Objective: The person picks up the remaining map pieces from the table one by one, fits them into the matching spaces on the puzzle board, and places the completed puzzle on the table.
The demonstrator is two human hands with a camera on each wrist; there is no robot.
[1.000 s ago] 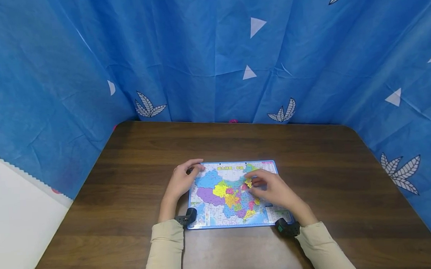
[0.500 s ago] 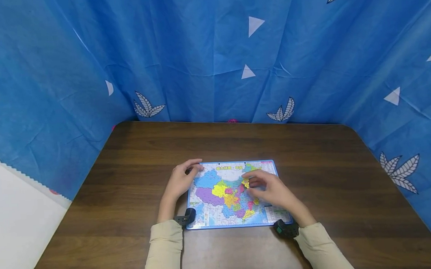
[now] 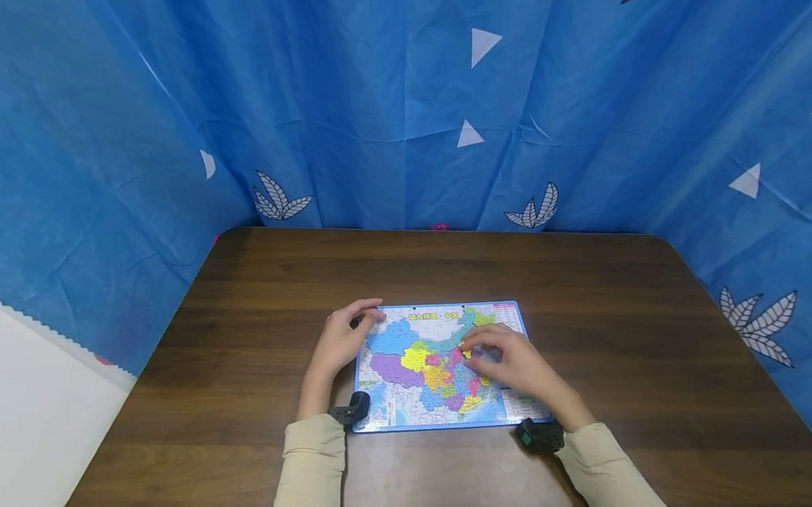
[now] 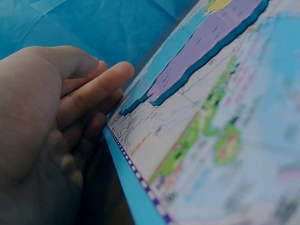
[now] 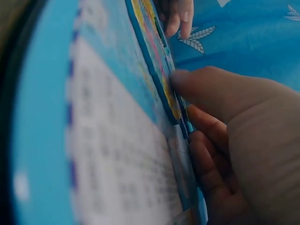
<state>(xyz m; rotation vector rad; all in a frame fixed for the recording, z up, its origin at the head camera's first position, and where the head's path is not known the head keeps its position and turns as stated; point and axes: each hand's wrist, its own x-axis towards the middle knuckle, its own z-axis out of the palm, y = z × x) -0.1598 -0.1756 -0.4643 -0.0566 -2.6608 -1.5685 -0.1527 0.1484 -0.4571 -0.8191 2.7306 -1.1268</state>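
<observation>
A colourful map puzzle board (image 3: pixel 411 418) with a blue border lies on the table, its magnetic-looking raised pieces fitted closely together. My right hand (image 3: pixel 515 363) is over the right half of the map. Between its thumb and index finger it pinches a small yellow puzzle piece (image 3: pixel 467 354), mostly covered by the fingers. By the board's upper left corner is my left hand (image 3: pixel 339 340), fingers loosely extended at the edge. In the left wrist view its fingertips come close to the blue (image 4: pixel 173 54) and purple (image 4: pixel 206 49) pieces and grip nothing.
The brown wooden table (image 3: pixel 256 292) extends around the board on every side. Behind it hangs a blue curtain (image 3: pixel 384 94) with leaf and triangle prints. A white surface (image 3: pixel 36 426) stands at the far left.
My right hand has shifted slightly over the map with the yellow puzzle piece, which is now lower and more covered by the fingers. My left hand stays in place.
</observation>
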